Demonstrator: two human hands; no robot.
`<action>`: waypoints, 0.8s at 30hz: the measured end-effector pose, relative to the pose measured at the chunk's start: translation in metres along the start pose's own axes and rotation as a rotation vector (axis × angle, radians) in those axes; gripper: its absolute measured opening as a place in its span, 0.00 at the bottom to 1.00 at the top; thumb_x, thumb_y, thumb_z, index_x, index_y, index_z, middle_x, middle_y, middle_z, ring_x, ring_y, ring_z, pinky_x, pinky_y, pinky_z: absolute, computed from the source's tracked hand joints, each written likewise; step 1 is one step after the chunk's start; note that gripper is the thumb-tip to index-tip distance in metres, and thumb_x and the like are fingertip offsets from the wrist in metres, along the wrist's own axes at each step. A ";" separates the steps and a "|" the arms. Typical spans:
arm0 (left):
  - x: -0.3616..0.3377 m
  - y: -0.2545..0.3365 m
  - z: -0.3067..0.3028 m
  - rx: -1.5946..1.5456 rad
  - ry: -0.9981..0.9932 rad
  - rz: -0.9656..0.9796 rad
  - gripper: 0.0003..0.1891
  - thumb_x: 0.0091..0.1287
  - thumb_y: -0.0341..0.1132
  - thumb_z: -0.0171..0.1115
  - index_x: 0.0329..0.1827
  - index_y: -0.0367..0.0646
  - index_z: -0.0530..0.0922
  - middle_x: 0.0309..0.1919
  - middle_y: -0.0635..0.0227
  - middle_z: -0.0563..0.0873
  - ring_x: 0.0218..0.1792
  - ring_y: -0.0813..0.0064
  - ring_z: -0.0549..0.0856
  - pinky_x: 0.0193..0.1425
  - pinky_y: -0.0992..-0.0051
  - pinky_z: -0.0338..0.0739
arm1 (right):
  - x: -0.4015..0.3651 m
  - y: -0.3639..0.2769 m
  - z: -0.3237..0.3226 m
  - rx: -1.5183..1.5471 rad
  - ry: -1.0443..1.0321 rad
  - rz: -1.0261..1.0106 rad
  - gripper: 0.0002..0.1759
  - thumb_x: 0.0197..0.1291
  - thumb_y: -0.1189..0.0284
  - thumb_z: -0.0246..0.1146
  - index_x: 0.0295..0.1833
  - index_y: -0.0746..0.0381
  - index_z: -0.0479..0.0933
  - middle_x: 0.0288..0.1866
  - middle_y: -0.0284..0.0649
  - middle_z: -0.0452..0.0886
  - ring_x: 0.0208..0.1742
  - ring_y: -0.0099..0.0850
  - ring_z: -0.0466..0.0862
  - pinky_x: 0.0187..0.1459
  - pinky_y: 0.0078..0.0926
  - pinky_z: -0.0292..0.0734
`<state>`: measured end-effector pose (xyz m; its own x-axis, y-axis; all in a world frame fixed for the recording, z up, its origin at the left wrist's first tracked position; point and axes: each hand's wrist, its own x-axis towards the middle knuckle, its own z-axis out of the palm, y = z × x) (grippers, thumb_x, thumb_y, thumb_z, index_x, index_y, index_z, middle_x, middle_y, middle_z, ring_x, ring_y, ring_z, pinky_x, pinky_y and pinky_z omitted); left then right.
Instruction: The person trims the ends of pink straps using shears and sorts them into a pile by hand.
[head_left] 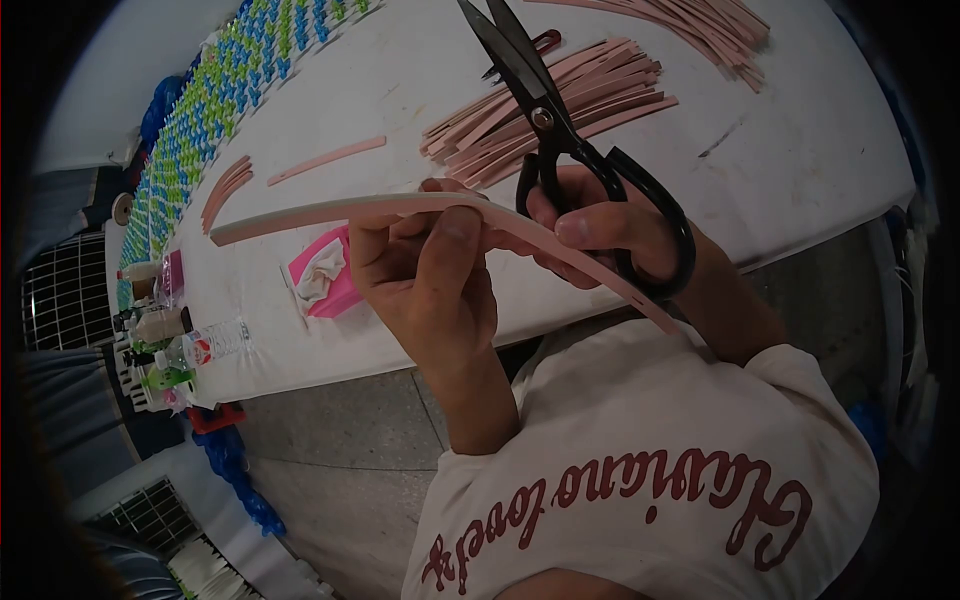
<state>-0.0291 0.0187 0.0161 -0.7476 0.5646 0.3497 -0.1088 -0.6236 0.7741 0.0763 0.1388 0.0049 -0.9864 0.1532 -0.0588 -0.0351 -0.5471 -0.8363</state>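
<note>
A long pink strip (345, 207) bows across the front of me, with a pale edge facing up. My left hand (430, 275) pinches its middle between thumb and fingers. Black-handled scissors (543, 118) hang on my right hand (610, 235), whose fingers pass through the handle loops. The blades point up and left, slightly apart, with nothing between them. The fingers of this hand also touch the strip, and its right end reaches down towards my shirt. Beyond the scissors lies a pile of similar pink strips (545, 105) on the white table (330, 110).
A second bundle of strips (690, 30) lies at the far right. A single strip (327, 160) and a few short ones (227, 190) lie left. Near them are a pink tissue box (340, 285), a plastic bottle (210, 343) and rows of blue and green pieces (215, 110). Red-handled snips (546, 42) lie behind the scissors.
</note>
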 end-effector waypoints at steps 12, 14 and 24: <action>0.000 -0.002 0.000 -0.062 -0.034 -0.020 0.13 0.59 0.22 0.55 0.48 0.38 0.72 0.34 0.56 0.79 0.33 0.68 0.79 0.29 0.70 0.81 | -0.001 -0.001 -0.002 -0.014 -0.010 -0.020 0.13 0.48 0.65 0.58 0.33 0.62 0.69 0.24 0.32 0.73 0.25 0.15 0.70 0.25 0.13 0.62; 0.000 -0.002 0.002 -0.094 -0.079 -0.023 0.14 0.58 0.21 0.55 0.48 0.38 0.71 0.34 0.57 0.80 0.34 0.67 0.79 0.32 0.71 0.79 | -0.001 -0.004 0.000 -0.005 0.013 -0.042 0.13 0.48 0.65 0.59 0.34 0.63 0.69 0.24 0.32 0.73 0.26 0.16 0.70 0.26 0.14 0.62; -0.010 -0.007 0.013 0.071 -0.170 0.046 0.20 0.54 0.15 0.54 0.50 0.37 0.66 0.35 0.56 0.80 0.37 0.66 0.81 0.42 0.70 0.77 | -0.006 -0.020 0.007 -0.262 0.134 -0.163 0.16 0.47 0.63 0.66 0.32 0.64 0.72 0.22 0.30 0.70 0.23 0.17 0.69 0.25 0.13 0.61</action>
<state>-0.0127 0.0241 0.0141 -0.6289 0.6233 0.4647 -0.0264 -0.6145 0.7884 0.0819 0.1432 0.0259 -0.9408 0.3377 0.0306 -0.1312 -0.2794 -0.9512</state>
